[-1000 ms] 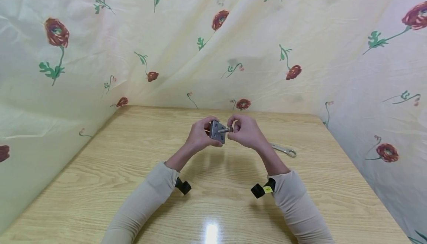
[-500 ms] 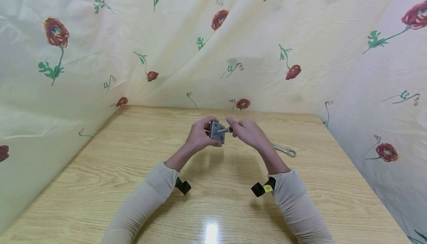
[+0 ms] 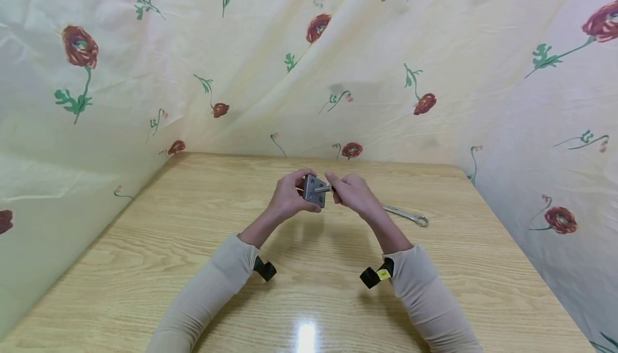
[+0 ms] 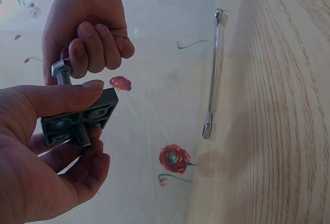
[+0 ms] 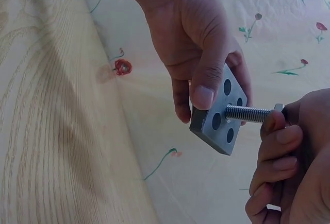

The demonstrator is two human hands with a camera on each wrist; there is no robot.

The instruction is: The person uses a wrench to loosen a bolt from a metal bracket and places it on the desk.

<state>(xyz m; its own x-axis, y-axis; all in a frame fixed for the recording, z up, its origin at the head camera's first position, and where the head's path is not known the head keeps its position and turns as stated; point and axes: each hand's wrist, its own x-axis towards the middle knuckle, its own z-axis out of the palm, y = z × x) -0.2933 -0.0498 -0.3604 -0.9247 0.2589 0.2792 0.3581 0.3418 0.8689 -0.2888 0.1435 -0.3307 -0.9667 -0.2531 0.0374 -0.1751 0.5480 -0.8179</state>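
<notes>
My left hand [image 3: 288, 198] grips a small square grey metal plate [image 5: 219, 118] by its edges, thumb on one side and fingers on the other. Round holes show around the middle of the plate. A threaded hex bolt [image 5: 247, 113] runs through its central hole, and the threaded end comes out on the far side in the left wrist view. At the bolt's head, my right hand [image 3: 356, 195] holds on with curled fingers [image 4: 93, 49], one digit lying along the head's other side. Both hands hold the parts up above the table.
A combination wrench [image 3: 407, 215] lies on the wooden table [image 3: 309, 267], right of and behind the right forearm. A flower-printed cloth [image 3: 270, 63] hangs around the back and sides of the table. Both wrists wear black camera mounts [image 3: 370, 277].
The right hand's fingers shift around the bolt head, from a fingertip pinch to a closer curl, with one digit straightened. The right forearm moves slightly left. The left hand and plate stay put.
</notes>
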